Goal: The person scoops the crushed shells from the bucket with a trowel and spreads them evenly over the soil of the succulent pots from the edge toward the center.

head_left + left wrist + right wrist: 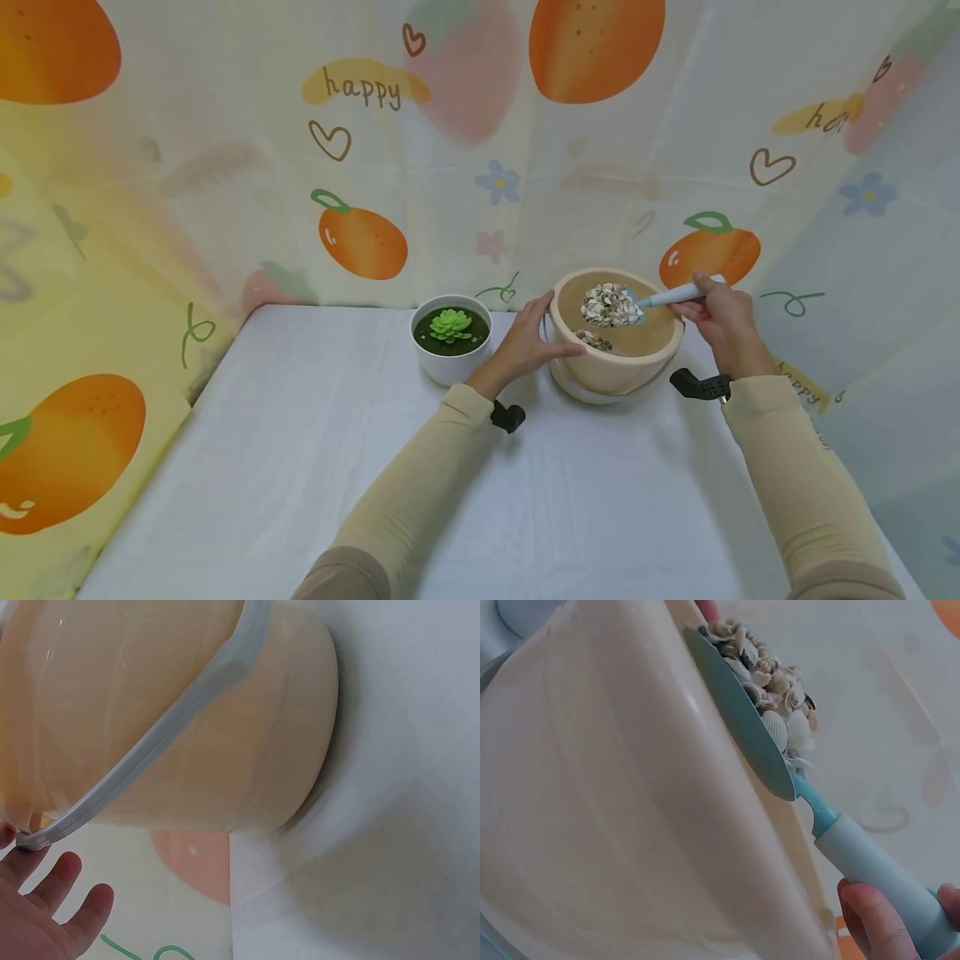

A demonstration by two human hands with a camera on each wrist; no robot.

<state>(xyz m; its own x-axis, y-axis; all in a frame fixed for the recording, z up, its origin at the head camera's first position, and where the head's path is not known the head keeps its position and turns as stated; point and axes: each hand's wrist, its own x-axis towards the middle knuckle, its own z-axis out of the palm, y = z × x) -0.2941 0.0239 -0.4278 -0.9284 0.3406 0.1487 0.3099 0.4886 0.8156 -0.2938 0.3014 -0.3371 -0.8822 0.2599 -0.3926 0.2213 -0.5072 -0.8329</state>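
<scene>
A cream bucket (pixel 626 379) with a pale handle stands on the table, some shells (pixel 594 340) lying inside it. My left hand (pixel 525 346) rests against its left side, thumb along the front rim and fingers spread. In the left wrist view, those fingers (pixel 88 911) touch the bucket near the end of its grey handle (pixel 161 742); some stand free of it. My right hand (pixel 726 321) grips the pale handle of a small blue shovel (pixel 742 720). The shovel's blade, heaped with small seashells (pixel 609 305), is held over the bucket's opening.
Left of the bucket stands a white pot (pixel 450 367) with a green succulent (pixel 450 325) in dark soil. A white cloth covers the table (pixel 300 467). Behind it hangs a fruit-printed curtain (pixel 442 183), close to the bucket's back.
</scene>
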